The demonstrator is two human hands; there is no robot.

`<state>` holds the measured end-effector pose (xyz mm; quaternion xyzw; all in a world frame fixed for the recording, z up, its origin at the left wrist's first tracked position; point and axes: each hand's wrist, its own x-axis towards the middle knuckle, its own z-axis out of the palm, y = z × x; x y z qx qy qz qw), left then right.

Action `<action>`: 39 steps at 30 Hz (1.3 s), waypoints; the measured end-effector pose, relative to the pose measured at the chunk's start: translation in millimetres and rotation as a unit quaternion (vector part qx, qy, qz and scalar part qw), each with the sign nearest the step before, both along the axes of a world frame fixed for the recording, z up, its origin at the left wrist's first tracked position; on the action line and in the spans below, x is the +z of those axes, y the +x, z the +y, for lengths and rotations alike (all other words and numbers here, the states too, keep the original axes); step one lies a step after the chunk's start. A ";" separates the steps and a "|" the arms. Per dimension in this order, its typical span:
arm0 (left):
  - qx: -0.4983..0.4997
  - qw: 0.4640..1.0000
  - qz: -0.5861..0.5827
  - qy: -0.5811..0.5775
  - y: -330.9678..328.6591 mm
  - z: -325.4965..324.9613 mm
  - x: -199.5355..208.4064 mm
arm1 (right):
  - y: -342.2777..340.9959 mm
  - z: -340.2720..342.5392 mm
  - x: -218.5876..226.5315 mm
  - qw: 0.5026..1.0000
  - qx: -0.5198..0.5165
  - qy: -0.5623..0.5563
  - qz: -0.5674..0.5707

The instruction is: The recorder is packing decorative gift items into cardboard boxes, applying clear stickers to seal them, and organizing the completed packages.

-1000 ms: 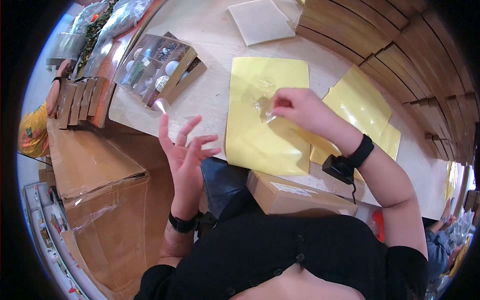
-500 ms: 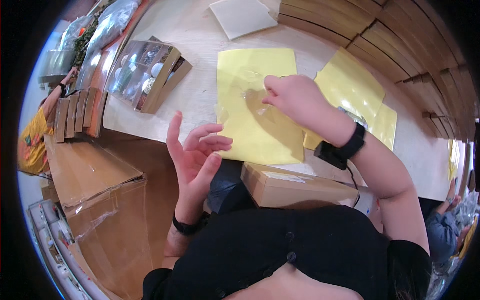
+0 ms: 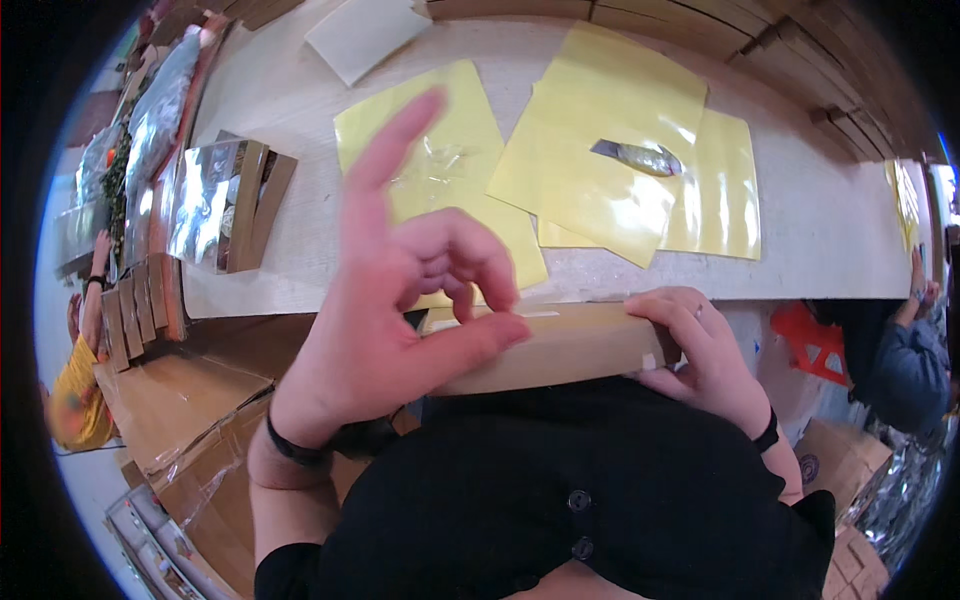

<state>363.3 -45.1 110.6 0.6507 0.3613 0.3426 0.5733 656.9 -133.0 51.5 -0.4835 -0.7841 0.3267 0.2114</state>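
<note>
A flat brown cardboard box (image 3: 575,350) lies at the table's near edge, against my body. My right hand (image 3: 695,345) grips its right end, fingers over the top and thumb below. Over the box's left end is my left hand (image 3: 390,310), its index finger stretched up and blurred. The thumb and a curled finger come together in a pinch beside a pale strip on the box; whatever is between them is too small to make out. Just beyond lies a yellow sheet (image 3: 450,120) with crumpled clear film (image 3: 440,160) on it.
More glossy yellow sheets (image 3: 600,100) overlap at the right, a shiny silvery oblong item (image 3: 645,158) on top. Clear-fronted ornament boxes (image 3: 215,205) stand left. Stacked cardboard (image 3: 680,35) lines the back. A large carton (image 3: 190,400) is lower left. Other people (image 3: 905,365) are at both sides.
My right hand has left the yellow sheet and now grips the box's right end. My left hand has come over the box, its fingers drawn into a pinch. The view has shifted.
</note>
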 end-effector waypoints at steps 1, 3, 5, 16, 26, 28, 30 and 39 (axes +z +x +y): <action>-0.047 0.997 0.022 -0.052 6.3 3.4 4.3 | -1.6 2.7 -2.5 1.000 0.006 0.025 0.001; -0.137 0.976 0.069 -0.154 18.8 10.2 12.2 | -3.8 5.1 -4.9 0.999 0.007 0.050 0.005; -0.169 0.946 0.088 -0.261 29.9 16.6 19.5 | -5.4 6.3 -4.1 0.997 0.010 0.082 -0.006; -0.177 0.948 0.170 -0.205 49.3 10.7 17.6 | -6.8 10.1 -9.9 0.995 0.019 0.093 0.012; -0.180 0.870 0.367 0.276 43.2 -14.3 13.1 | -14.7 11.4 -14.4 0.994 -0.028 0.103 0.020; -0.130 0.850 0.387 0.332 40.9 -12.4 14.4 | -16.4 13.6 -13.6 0.994 -0.022 0.109 0.015; -0.079 0.825 0.404 0.388 34.7 -13.5 13.8 | -17.6 14.8 -12.6 0.993 -0.016 0.117 0.008; -0.082 0.906 0.331 0.251 -15.3 -32.0 -16.0 | -17.6 16.5 -2.7 0.989 -0.025 0.143 0.037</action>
